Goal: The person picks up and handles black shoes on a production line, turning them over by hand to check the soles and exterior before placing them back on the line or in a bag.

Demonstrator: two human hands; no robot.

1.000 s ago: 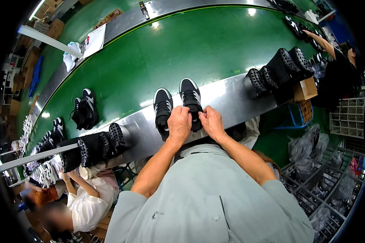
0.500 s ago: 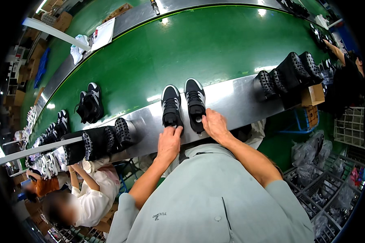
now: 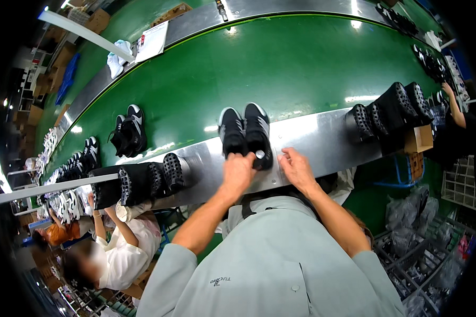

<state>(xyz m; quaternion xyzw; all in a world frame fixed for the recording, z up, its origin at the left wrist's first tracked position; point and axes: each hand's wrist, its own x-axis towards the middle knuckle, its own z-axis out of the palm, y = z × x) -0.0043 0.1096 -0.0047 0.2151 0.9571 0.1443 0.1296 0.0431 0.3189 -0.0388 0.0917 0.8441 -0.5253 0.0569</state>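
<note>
In the head view, 2 black shoes [image 3: 257, 129] are already paired, toes past the metal ledge [image 3: 312, 138]; whether fastening is finished cannot be told. 1 heel is touched by the left hand [image 3: 238, 171], grip unclear; the right hand [image 3: 299, 168] is held half-curled, empty.

Wears a shirt [image 3: 259, 248] of pale grey-green cloth — plain, loosely cut, softly creased over the belly. Has short, roomy sleeves [image 3: 166, 277] in the same cloth, ending near the elbows. Bears a small dark mark [image 3: 220, 281] on the left of the chest, made up of lettering and a little emblem. Shows a round, pale button [image 3: 295, 288] near the middle of the front, with a thin dark line [image 3: 304, 285] running just beside it. Shows also a narrow dark band [image 3: 247, 207] by the hem — too covered to identify. Leaves left hand [image 3: 238, 173] and right hand [image 3: 297, 170] bare.
</note>
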